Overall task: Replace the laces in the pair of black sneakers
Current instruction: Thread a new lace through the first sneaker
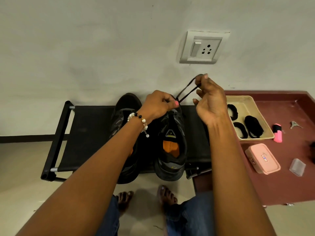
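Two black sneakers stand side by side on a low black rack [88,126]. The right sneaker [172,150] shows an orange insole; the left sneaker [124,116] is partly hidden by my forearm. A black lace [186,90] runs up from the right sneaker's front eyelets as a taut loop. My left hand [159,104] pinches the lace low, right at the shoe. My right hand [209,97] is raised toward the wall and pinches the top of the loop between its fingertips.
A beige tray [247,103] with coiled black laces [254,126] sits on a maroon ledge [281,184] to the right, beside a pink highlighter [277,133], a pink box [262,159], a clear plastic case [297,167] and keys [294,124]. A wall socket [202,47] is above. My bare feet [146,198] rest on the floor.
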`<state>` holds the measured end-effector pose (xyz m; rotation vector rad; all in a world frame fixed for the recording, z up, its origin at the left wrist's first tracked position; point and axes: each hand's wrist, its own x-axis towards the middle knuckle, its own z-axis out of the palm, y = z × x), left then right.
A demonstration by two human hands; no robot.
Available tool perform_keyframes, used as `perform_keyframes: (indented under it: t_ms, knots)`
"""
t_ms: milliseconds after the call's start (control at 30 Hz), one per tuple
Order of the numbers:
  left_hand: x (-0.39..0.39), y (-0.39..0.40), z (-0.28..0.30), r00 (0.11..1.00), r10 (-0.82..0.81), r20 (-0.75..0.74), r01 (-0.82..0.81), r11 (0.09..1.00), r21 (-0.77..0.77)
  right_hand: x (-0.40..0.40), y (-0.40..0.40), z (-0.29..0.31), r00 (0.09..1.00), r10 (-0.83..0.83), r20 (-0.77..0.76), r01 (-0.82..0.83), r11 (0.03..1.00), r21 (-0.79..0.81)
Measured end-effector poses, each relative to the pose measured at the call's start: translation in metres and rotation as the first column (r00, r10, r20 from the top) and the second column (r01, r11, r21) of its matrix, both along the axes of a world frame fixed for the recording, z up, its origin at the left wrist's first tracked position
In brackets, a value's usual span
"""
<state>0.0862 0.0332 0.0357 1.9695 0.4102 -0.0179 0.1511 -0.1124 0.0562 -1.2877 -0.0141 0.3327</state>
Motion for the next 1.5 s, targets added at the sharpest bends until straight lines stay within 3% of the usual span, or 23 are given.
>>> perform_keyframes:
  t_ms: [133, 267, 367, 467, 600, 767, 900, 1100, 1267, 1367, 1500]
  knots:
    - [0.003, 0.021, -0.009, 0.986, 0.160, -0.038, -0.158, 0.986, 0.048, 0.016, -0.029, -0.014, 0.970, -0.151, -0.189, 0.192, 0.956, 0.223]
    - [0.001, 0.048, -0.023, 0.918, 0.384, -0.103, -0.360, 0.913, 0.194, 0.021, -0.048, -0.026, 0.931, -0.216, -0.296, 0.270, 0.950, 0.158]
    - [0.000, 0.054, -0.031, 0.892, 0.429, -0.143, -0.380, 0.883, 0.276, 0.020, -0.048, -0.032, 0.934, -0.204, -0.294, 0.239, 0.967, 0.087]
    - [0.002, 0.041, -0.024, 0.948, 0.315, -0.039, -0.287, 0.904, 0.317, 0.013, -0.037, -0.033, 0.959, -0.116, -0.257, 0.119, 0.993, -0.003]
    - [0.004, 0.016, -0.013, 0.995, -0.080, 0.056, 0.051, 0.914, 0.403, 0.006, -0.018, -0.030, 0.976, 0.011, -0.216, -0.018, 0.999, -0.032]
    - [0.006, 0.003, -0.015, 0.968, -0.137, 0.209, 0.085, 0.967, 0.241, -0.004, -0.002, -0.022, 0.972, 0.122, -0.203, -0.122, 0.992, 0.012]
    - [0.005, 0.009, -0.012, 0.979, -0.029, 0.201, 0.021, 0.999, 0.044, -0.006, 0.002, -0.021, 0.967, 0.145, -0.209, -0.138, 0.989, 0.049]
    - [0.002, 0.008, -0.010, 0.984, -0.096, 0.152, 0.107, 0.992, -0.064, -0.008, 0.009, -0.020, 0.963, 0.184, -0.197, -0.177, 0.983, 0.053]
    - [0.002, 0.020, -0.002, 0.994, 0.032, 0.102, -0.021, 0.994, -0.107, -0.007, 0.005, -0.022, 0.955, 0.193, -0.225, -0.176, 0.980, 0.095]
    - [0.002, 0.035, 0.000, 0.972, 0.228, 0.060, -0.223, 0.972, -0.076, -0.002, 0.000, -0.024, 0.946, 0.164, -0.278, -0.116, 0.976, 0.184]
    - [-0.001, 0.055, -0.007, 0.879, 0.476, 0.024, -0.475, 0.880, -0.019, 0.004, -0.008, -0.029, 0.935, 0.111, -0.338, -0.031, 0.972, 0.232]
